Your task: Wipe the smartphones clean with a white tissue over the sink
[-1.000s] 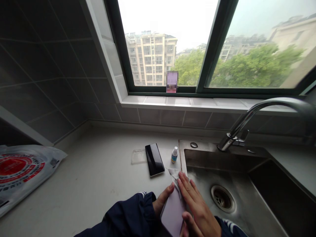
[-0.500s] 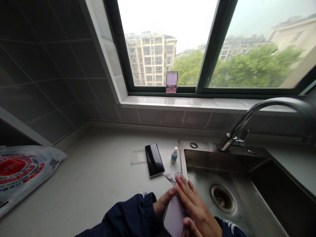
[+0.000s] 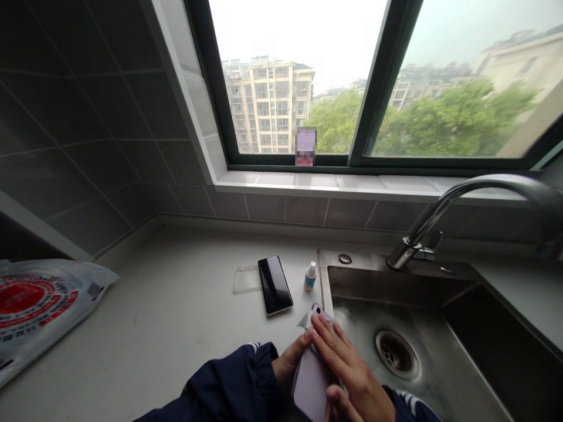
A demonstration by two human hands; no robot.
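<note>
My left hand (image 3: 291, 358) is closed around the side of a pale purple phone (image 3: 309, 381), whose dark camera lens shows at the top end. My right hand (image 3: 349, 363) lies over the phone's upper part, fingers together and pressing down on a thin grey cloth (image 3: 304, 320). Only a corner of that cloth sticks out on the left; the rest is hidden under the fingers. Just beyond the hands stands a small spray bottle (image 3: 310, 276) with a white cap. A black-screened phone (image 3: 275, 285) lies flat to its left, beside a clear phone case (image 3: 246, 280).
On the right is a steel sink (image 3: 422, 328) with a drain (image 3: 397, 354) and a curved chrome faucet (image 3: 422, 220). A white plastic bag (image 3: 83, 293) with red print lies at the left of the pale counter (image 3: 176, 305). Behind runs a window sill (image 3: 281, 180).
The phone's camera end is now more exposed above my right fingers. The cloth's corner has shifted slightly right and bunched up, with the fingers slightly lower left.
</note>
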